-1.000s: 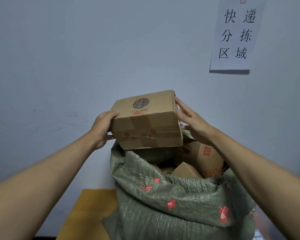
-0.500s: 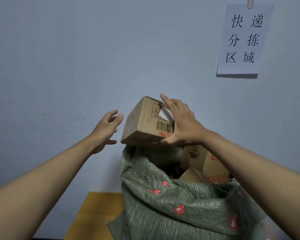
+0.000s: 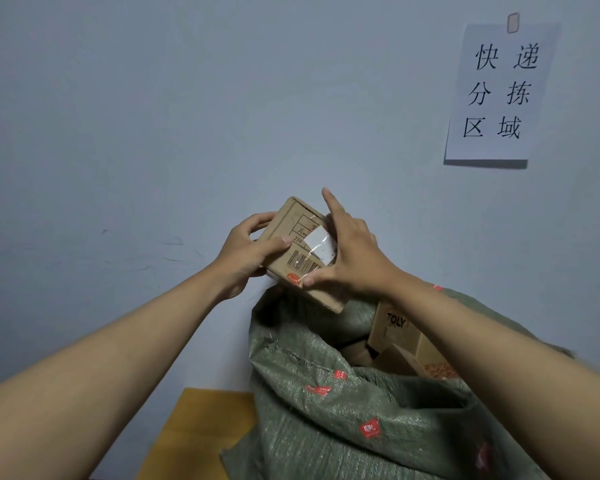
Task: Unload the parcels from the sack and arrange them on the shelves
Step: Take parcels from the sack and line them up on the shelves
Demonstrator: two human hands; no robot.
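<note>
Now my left hand [image 3: 248,251] has rejoined my right hand [image 3: 352,258]; both clasp the box [image 3: 302,252] above the sack [image 3: 343,410]; stiff, light; I hold its side edges.

Yellow surface [image 3: 201,431] (partly hidden) beside sack [image 3: 361,427].

left hand [image 3: 246,252] + right hand [image 3: 352,259] hold parcel [image 3: 297,249] | above sack [image 3: 343,410]

Brown cardboard parcel [image 3: 300,252], white label and black barcode stripes on its face; woven grey-green sack [image 3: 354,403] dotted with red printed marks; tan box [image 3: 394,329] lettered TOLY in black; pale blue-grey wall [image 3: 187,116]; white paper sign [image 3: 499,95], black characters; yellow, perhaps cardboard, sheet [image 3: 201,431] below
</note>
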